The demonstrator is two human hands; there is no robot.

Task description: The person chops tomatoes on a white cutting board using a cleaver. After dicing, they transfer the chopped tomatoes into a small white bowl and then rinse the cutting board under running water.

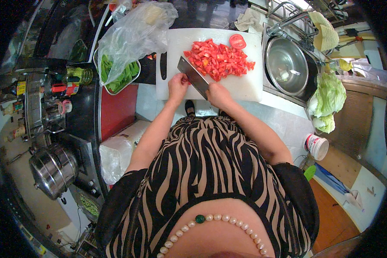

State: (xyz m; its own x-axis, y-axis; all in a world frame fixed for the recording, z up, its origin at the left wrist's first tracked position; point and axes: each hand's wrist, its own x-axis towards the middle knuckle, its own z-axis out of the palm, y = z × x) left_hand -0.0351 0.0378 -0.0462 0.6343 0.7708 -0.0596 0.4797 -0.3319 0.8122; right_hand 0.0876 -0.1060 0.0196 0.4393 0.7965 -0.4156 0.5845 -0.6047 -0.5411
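My right hand (218,94) grips the handle of a cleaver (195,77), whose broad blade slants up and left over the white cutting board (177,38). Left of the blade, my left hand (179,84) has its fingers curled together with a bit of red between or beneath the fingertips, apparently a piece of tomato. A wide heap of diced tomato (217,59) lies on the board just beyond the blade. At the heap's upper right rests a tomato piece with its cut face up (237,41).
Leafy greens (124,75) fill a tray at the left, partly under a clear plastic bag (132,35). To the right, a steel basin (286,64) sits in the sink below a faucet (279,29). Lettuce (330,93) lies beyond it. A folded cloth (249,21) lies behind the board.
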